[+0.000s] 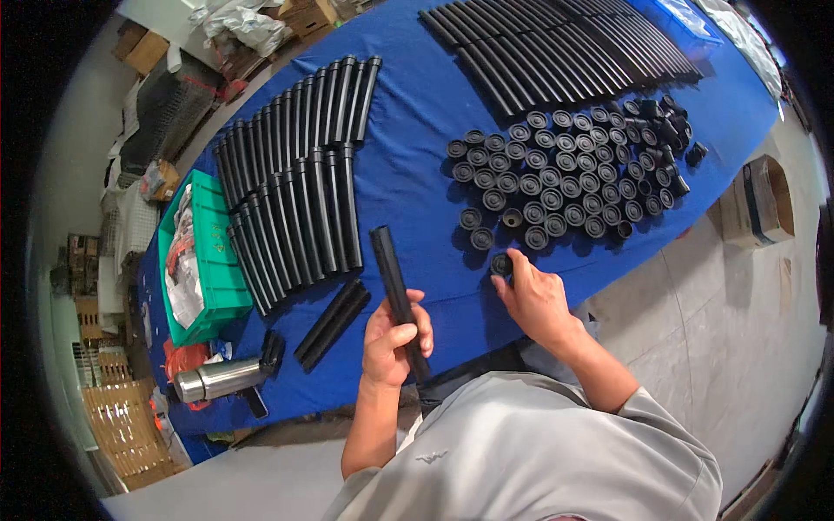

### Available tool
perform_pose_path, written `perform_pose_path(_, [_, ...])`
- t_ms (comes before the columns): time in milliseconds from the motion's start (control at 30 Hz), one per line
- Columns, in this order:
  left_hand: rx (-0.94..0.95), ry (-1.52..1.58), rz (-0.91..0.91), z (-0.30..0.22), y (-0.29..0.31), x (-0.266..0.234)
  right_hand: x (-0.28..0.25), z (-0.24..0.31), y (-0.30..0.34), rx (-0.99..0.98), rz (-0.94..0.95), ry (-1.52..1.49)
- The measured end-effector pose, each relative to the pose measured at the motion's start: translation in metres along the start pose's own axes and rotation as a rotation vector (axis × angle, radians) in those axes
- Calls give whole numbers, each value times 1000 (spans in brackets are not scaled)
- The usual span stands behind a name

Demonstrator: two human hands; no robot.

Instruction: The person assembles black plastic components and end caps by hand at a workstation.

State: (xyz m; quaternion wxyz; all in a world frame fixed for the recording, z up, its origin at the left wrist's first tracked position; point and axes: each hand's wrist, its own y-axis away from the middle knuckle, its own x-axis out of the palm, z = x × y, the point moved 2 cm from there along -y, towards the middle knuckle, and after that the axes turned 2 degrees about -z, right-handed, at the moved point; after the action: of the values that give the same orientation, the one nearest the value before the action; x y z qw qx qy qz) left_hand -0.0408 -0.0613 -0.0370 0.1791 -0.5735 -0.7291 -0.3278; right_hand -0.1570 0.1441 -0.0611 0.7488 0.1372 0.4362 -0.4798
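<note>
My left hand [397, 340] is wrapped round a black tube [390, 273], which tilts up and away from me over the table's near edge. To the right, my right hand [536, 298] pinches a round black cap [501, 266] between thumb and fingers, apart from the tube. Just beyond it lies a crowd of similar black caps [553, 178], most showing ringed round faces. Left of the held tube, two rows of black tubes with wider collars at their far ends [291, 187] rest side by side. Short black tubes [332, 323] lie near my left hand.
A blue cloth [408, 165] covers the table. Plain black tubes [556, 52] fill its far right. At the left stand a green crate [217, 260] and a steel flask [221, 379]. A cardboard box [758, 201] sits on the floor at right.
</note>
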Motion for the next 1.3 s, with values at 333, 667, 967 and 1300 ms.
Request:
perform_pose_path(333, [71, 213, -74, 26, 17, -6, -45, -38, 22, 140, -143, 47])
perform_pose_path(667, [280, 200, -228, 29, 27, 13, -63, -29, 42, 203, -132, -38])
perform_pose_path(967, [-39, 388, -320, 58, 49, 10, -14, 20, 28, 50, 544, -939])
perform_pose_path(1300, [-165, -637, -399, 45, 88, 22, 28, 18, 14, -91, 518, -1090])
